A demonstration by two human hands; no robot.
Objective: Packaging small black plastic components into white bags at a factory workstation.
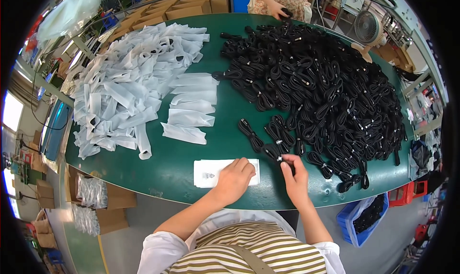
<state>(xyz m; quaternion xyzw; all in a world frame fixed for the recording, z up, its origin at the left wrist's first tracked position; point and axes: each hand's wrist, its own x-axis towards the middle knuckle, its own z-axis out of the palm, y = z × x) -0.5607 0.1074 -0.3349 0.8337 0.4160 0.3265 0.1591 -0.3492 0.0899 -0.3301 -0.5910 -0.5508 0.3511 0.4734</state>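
My left hand (pixel 234 177) lies flat on a stack of white flat bags (pixel 206 172) at the near edge of the green table (pixel 177 164). My right hand (pixel 295 178) pinches a coiled black cable (pixel 276 152) at the front of a big heap of coiled black cables (pixel 316 92). A single coiled cable (pixel 250 134) lies apart, just left of the heap. A row of filled white bags (pixel 190 106) lies overlapping in the middle of the table, with a large loose pile of white bags (pixel 129 82) to its left.
Another person's hand (pixel 278 9) reaches the far table edge. A fan (pixel 368 28) stands at the far right. A blue bin with cables (pixel 364 219) sits on the floor at right. Cardboard boxes (pixel 103 204) stand under the table's left side, more at the far edge.
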